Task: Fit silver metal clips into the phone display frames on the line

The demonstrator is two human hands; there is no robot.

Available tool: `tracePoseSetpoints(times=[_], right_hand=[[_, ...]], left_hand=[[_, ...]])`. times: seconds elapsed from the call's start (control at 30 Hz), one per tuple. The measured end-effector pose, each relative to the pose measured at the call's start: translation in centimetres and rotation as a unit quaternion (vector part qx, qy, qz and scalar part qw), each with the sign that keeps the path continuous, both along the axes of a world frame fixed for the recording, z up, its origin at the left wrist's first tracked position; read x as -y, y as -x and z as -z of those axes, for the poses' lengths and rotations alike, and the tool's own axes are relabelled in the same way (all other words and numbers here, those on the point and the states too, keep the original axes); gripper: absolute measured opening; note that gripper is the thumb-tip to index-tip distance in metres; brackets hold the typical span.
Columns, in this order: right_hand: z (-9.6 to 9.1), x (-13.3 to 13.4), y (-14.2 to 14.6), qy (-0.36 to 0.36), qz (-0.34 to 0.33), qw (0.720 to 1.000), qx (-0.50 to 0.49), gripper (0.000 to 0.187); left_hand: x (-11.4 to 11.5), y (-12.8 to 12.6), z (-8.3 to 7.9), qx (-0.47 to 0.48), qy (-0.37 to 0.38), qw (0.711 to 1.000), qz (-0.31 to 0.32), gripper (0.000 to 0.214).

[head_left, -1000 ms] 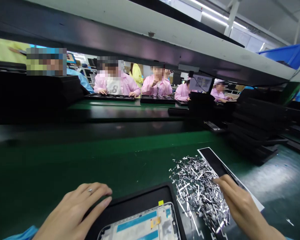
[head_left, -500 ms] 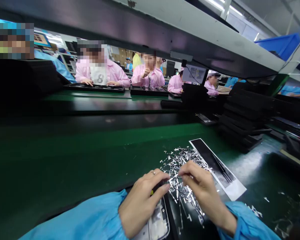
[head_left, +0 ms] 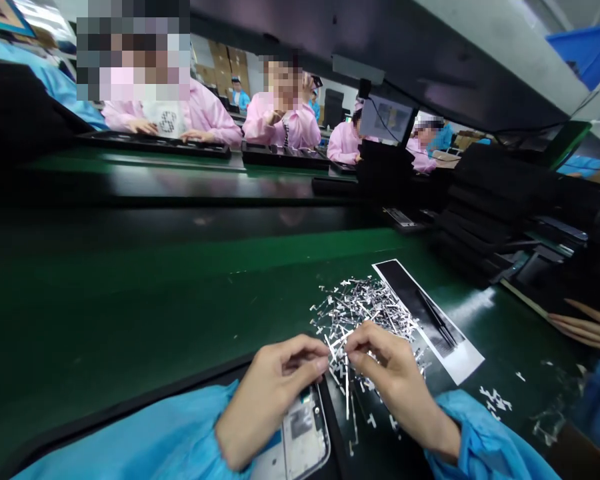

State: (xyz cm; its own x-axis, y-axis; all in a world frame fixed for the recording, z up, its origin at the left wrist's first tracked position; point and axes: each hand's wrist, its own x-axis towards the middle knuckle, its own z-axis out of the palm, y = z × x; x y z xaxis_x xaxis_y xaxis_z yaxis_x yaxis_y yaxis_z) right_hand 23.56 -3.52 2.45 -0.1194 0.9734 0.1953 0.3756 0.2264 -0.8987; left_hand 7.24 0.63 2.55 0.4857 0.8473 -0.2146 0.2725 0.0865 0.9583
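A thin metal strip (head_left: 338, 345) is pinched between the fingertips of the left hand (head_left: 273, 393) and the right hand (head_left: 395, 387), both closed on it, just above the near edge of a pile of silver metal pieces (head_left: 365, 303). A phone frame (head_left: 303, 437) is seen under the left hand, on the green belt (head_left: 180, 293). Beside the pile, tweezers (head_left: 433, 315) are laid on a black-and-white card (head_left: 467, 363). A co-worker's hand (head_left: 587, 327) is seen far right, near stacked black trays (head_left: 495, 207).
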Motion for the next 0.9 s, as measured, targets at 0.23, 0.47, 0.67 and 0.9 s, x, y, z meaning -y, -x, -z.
tracePoseSetpoints(times=[0.23,0.47,0.67,0.9], right_hand=[[1.2,0.7,-0.4,-0.053,-0.050,0.891,0.447,0.017],[2.8,-0.6,-0.9,-0.061,-0.009,0.866,0.497,0.013],[2.8,-1.8,-1.7,-0.039,0.046,0.863,0.502,0.018],[-0.9,0.2,-2.6,-0.020,-0.094,0.870,0.483,0.015]], left_hand=[[0.1,0.7,-0.2,-0.085,-0.057,0.994,-0.024,0.034],[0.1,0.6,0.9,-0.090,-0.045,0.994,-0.042,0.033],[-0.2,0.9,0.1,-0.131,-0.071,0.988,-0.028,0.036],[-4.7,0.3,-0.5,-0.359,-0.225,0.904,0.063,0.052]])
